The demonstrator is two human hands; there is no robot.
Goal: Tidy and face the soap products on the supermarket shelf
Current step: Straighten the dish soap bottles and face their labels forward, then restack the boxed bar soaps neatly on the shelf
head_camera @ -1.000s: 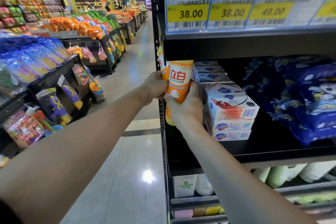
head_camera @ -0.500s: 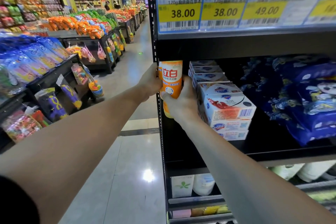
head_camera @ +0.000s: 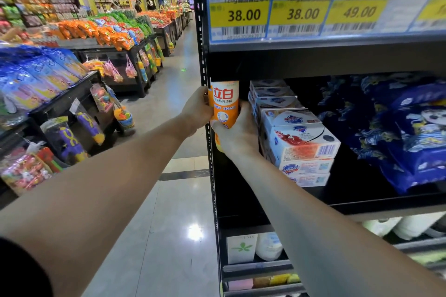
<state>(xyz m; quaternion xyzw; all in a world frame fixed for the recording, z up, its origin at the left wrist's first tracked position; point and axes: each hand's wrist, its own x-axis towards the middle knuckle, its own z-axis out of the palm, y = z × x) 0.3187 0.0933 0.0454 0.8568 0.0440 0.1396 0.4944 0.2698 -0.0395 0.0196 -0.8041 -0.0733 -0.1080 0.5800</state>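
Between both hands, at the shelf's left end, the orange bottle [head_camera: 225,103] stands label-forward, left hand [head_camera: 196,109] and right hand [head_camera: 237,134] wrapped around it; right of the grip, the soap boxes [head_camera: 296,137] look stacked, so facing seems partway done

Orange bottle [head_camera: 225,103] reads 立白; shelf price tags [head_camera: 299,11] show 38.00, 38.00, 49.00.

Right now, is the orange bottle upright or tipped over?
Upright: the orange bottle stands vertical, its label reads level, and the left hand and right hand grip its sides.
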